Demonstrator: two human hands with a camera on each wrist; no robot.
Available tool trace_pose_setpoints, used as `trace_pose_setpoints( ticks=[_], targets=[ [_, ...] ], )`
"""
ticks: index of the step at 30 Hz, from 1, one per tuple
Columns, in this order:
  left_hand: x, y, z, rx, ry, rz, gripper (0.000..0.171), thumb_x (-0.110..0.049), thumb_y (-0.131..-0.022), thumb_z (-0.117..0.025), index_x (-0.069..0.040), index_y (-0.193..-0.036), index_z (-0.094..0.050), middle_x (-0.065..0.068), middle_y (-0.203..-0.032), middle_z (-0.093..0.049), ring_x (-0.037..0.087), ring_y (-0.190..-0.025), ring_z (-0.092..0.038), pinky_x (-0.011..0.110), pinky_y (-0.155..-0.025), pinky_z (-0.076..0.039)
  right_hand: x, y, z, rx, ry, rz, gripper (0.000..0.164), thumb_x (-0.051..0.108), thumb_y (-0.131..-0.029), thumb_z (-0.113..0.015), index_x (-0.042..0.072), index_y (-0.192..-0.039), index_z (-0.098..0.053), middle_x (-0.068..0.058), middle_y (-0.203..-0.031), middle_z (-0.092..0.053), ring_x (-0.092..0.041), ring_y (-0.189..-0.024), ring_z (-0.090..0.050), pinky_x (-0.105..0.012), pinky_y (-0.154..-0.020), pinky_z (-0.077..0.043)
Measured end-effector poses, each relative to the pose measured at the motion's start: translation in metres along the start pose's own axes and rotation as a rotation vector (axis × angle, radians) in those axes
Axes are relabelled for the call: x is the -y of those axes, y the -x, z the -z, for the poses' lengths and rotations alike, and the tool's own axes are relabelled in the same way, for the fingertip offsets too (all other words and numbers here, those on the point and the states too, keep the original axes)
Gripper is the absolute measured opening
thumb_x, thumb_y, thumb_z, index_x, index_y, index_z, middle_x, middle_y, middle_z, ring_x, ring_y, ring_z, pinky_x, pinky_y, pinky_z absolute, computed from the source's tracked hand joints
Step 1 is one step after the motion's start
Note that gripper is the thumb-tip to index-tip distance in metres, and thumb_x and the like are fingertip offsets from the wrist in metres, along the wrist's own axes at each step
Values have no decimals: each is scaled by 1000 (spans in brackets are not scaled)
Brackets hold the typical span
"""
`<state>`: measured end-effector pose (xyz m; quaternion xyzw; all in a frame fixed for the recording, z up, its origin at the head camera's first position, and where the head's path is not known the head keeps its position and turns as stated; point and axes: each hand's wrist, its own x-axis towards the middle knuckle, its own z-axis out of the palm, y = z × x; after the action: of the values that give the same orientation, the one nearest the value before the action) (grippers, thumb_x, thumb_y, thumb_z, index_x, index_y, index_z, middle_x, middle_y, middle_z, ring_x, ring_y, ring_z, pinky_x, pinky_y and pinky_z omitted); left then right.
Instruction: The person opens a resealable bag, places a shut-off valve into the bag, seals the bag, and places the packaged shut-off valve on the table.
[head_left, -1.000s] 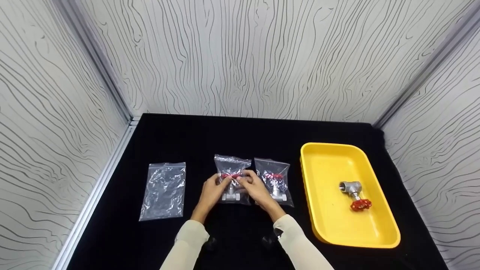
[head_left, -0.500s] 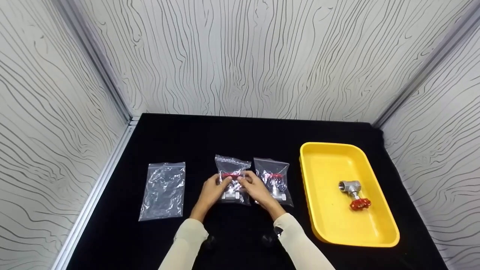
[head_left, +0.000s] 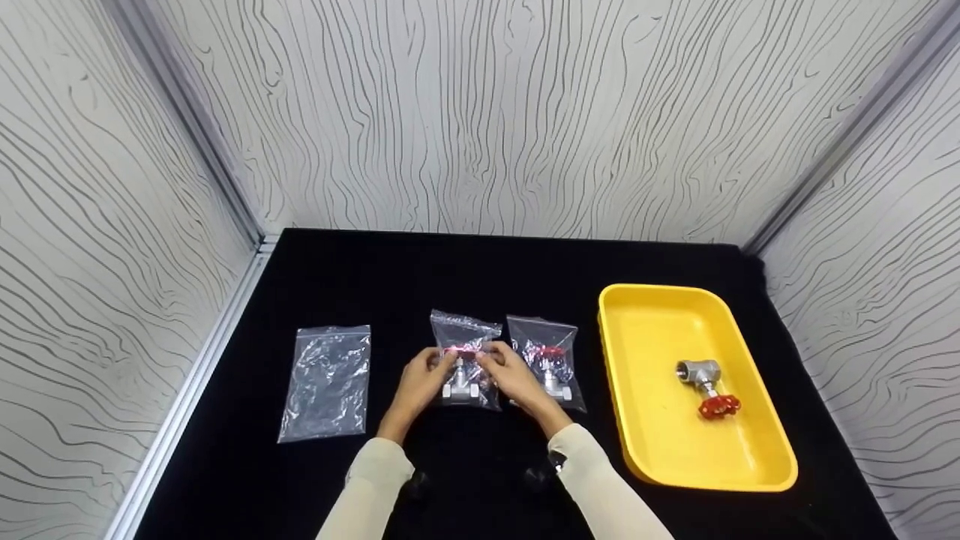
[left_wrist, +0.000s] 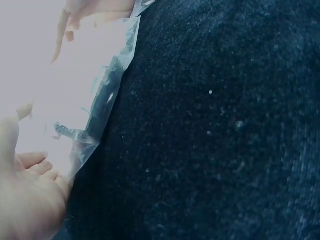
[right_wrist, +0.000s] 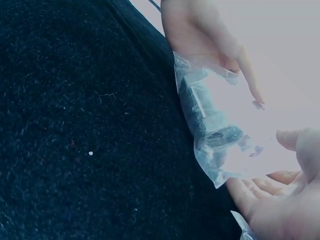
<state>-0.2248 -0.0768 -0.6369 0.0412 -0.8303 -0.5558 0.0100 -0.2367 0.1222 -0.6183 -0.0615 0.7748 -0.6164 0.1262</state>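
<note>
A clear zip bag [head_left: 476,330] lies in the middle of the black cloth with a gate valve [head_left: 460,391] inside, its red handwheel up and its silver body towards me. My left hand [head_left: 415,386] grips the bag's left side at the handwheel, thumb on top. From the right, my right hand [head_left: 519,379] grips it the same way. In the left wrist view glare washes out most of the bag [left_wrist: 102,107]. The bag [right_wrist: 212,135] also shows in the right wrist view, with fingers curling under its edge. Lower finger parts are hidden by the bag.
A second bagged valve [head_left: 553,375] lies close by the right hand. To the left is a flat zip bag [head_left: 326,382]. The yellow tray [head_left: 652,442] on the right holds a loose valve [head_left: 705,373] with a red handwheel. Patterned walls [head_left: 480,112] enclose the table.
My left thumb has slid slightly left off the handwheel's middle, so more of the valve's stem shows. Both hands otherwise stay in place at the bag.
</note>
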Motion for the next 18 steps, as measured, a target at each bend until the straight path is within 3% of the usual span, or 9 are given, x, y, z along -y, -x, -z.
trace_pose_setpoints(
  ticks=[7,11,18],
  targets=[
    [-1,0,1,9,-7,41,38,-38,-106,-65,-2,-117,-71,7,-99,-70,16,-90,-63,33,-85,-53,2,1,5,-4,-17,-18,41,18,-110,-58,-7,-142,-53,-27,-124,-70,-14,-88,-61,-23,-75,-53],
    [-1,1,1,29,11,48,39,-38,-107,-63,-1,-118,-69,11,-103,-73,19,-92,-71,36,-86,-59,4,3,5,-18,-28,-25,41,16,-110,-57,-9,-142,-52,-28,-125,-68,-16,-91,-63,-25,-79,-56],
    [-2,3,1,40,67,61,42,-37,-108,-62,2,-123,-68,18,-110,-75,28,-97,-78,39,-90,-63,7,7,8,-36,-49,-2,42,15,-110,-57,-11,-142,-50,-33,-131,-64,-32,-107,-70,-42,-92,-63]
  ],
)
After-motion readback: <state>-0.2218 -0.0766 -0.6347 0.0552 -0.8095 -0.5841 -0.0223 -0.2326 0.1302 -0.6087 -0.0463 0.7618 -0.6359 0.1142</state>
